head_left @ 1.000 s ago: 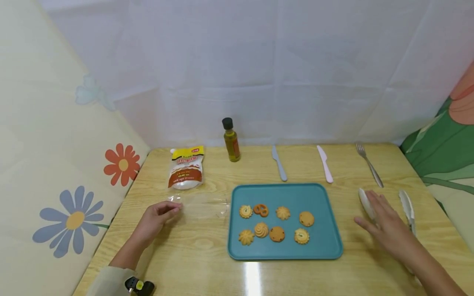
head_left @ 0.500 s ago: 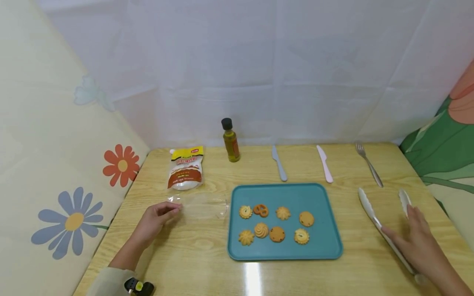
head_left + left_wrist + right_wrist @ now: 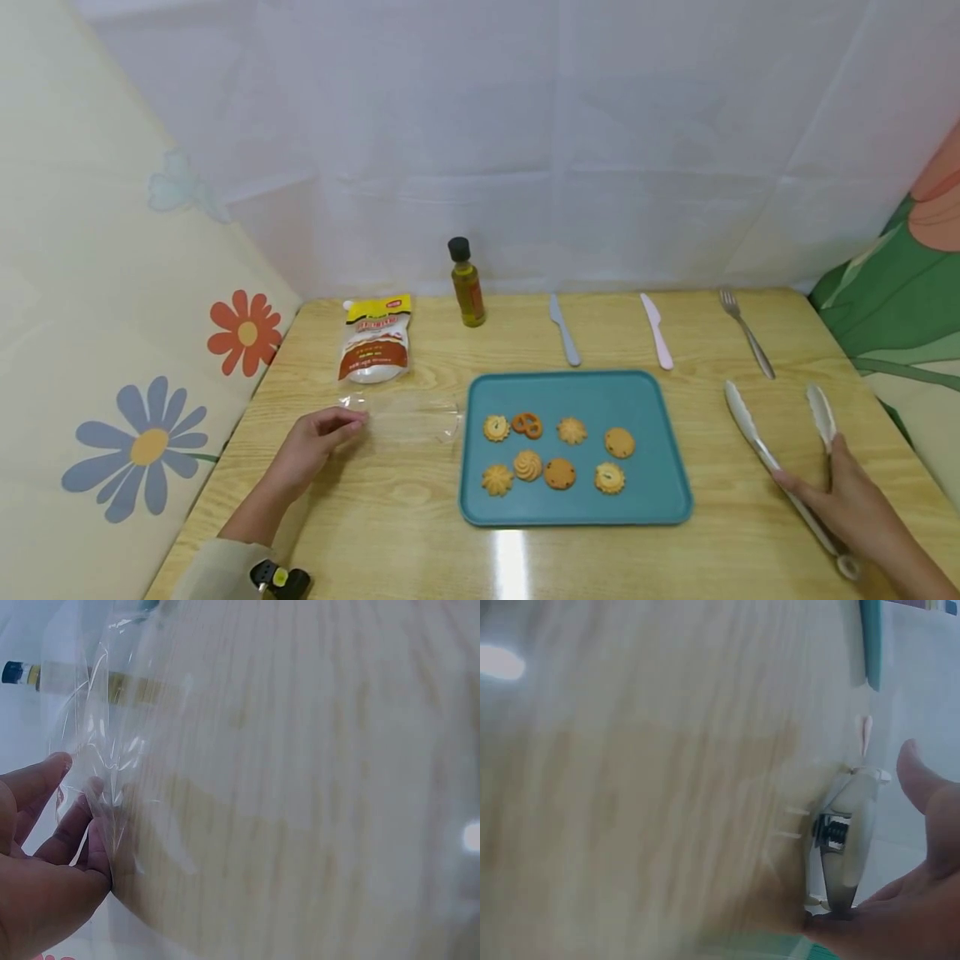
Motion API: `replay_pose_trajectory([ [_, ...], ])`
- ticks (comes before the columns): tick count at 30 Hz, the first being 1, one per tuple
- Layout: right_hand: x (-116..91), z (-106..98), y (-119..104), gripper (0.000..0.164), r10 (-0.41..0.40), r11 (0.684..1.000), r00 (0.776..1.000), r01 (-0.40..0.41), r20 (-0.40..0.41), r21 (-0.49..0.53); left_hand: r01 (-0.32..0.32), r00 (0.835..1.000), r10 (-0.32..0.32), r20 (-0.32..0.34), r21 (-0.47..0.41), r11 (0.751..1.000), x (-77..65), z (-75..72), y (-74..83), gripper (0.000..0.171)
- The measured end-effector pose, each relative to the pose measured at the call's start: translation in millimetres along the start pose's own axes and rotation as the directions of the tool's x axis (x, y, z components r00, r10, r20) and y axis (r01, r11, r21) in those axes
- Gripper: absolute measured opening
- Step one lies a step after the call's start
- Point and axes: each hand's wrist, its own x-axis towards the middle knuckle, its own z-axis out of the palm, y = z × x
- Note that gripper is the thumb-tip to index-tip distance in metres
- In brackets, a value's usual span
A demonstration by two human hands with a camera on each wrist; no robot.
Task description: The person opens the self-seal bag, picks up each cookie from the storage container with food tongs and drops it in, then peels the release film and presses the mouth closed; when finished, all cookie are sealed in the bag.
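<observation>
My left hand point(image 3: 311, 450) pinches the left edge of a clear plastic bag point(image 3: 412, 417), which lies flat on the table left of the tray. In the left wrist view, fingers and thumb meet at the wrinkled film of the bag point(image 3: 112, 761). At the far right, metal tongs point(image 3: 750, 423) lie spread with their scalloped tips pointing away. My right hand point(image 3: 858, 504) holds them, thumb by the left arm and fingers along the right arm. The right wrist view shows the hinge end of the tongs point(image 3: 861, 825) with its spring beside my palm.
A teal tray point(image 3: 660, 492) holds several cookies and a pretzel point(image 3: 527, 425). Behind stand a white pouch point(image 3: 377, 340) with a yellow top and an oil bottle point(image 3: 468, 292). A blue knife point(image 3: 564, 331), a pink knife point(image 3: 657, 332) and a fork point(image 3: 747, 333) lie along the back.
My right hand has drawn back toward me, down from the left tip of the tongs to between their arms, and its fingers have come onto the right arm. The left hand has stayed put.
</observation>
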Motion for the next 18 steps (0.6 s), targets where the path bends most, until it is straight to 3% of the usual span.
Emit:
replay_pose_trajectory([
  [18, 1.5, 0.9, 1.5, 0.128, -0.002, 0.993, 1.000, 0.000, -0.019, -0.117, 0.004, 1.000, -0.003, 0.009, -0.026, 1.000, -0.3, 0.5, 2.7, 0.027],
])
